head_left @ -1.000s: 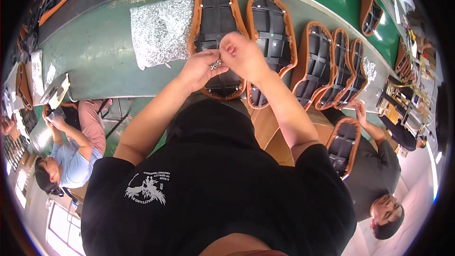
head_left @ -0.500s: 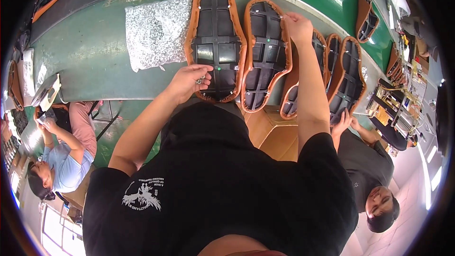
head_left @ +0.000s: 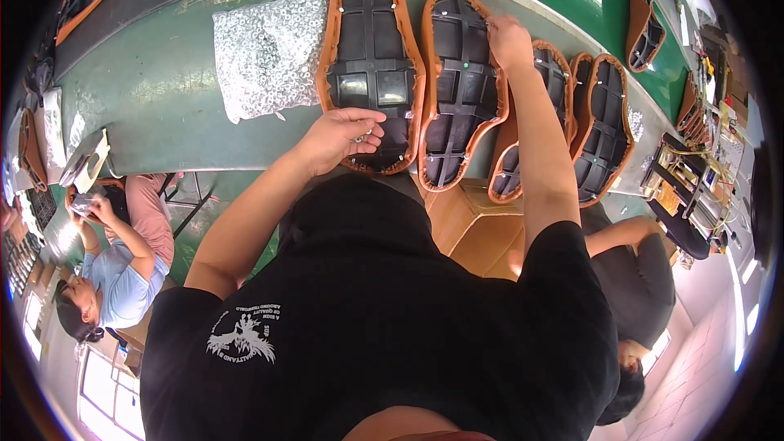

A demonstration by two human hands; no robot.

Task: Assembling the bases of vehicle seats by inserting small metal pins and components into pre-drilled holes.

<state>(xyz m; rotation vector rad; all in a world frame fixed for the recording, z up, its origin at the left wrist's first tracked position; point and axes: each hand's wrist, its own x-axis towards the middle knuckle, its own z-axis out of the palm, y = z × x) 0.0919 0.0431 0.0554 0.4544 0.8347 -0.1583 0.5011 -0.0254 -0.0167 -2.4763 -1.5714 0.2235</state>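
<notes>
Left hand (head_left: 339, 139) cupped, fingers curled around small metal pieces (head_left: 365, 136), over near end of first seat base (head_left: 371, 65). Right hand (head_left: 508, 39) on far edge of second seat base (head_left: 461, 86) just beside first; grip unclear. Bag of washers (head_left: 265, 53) left of first seat base.

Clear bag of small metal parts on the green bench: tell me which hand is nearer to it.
Left. The left hand hovers just right of and below the bag; the right hand rests far beyond, on the second seat base.
</notes>
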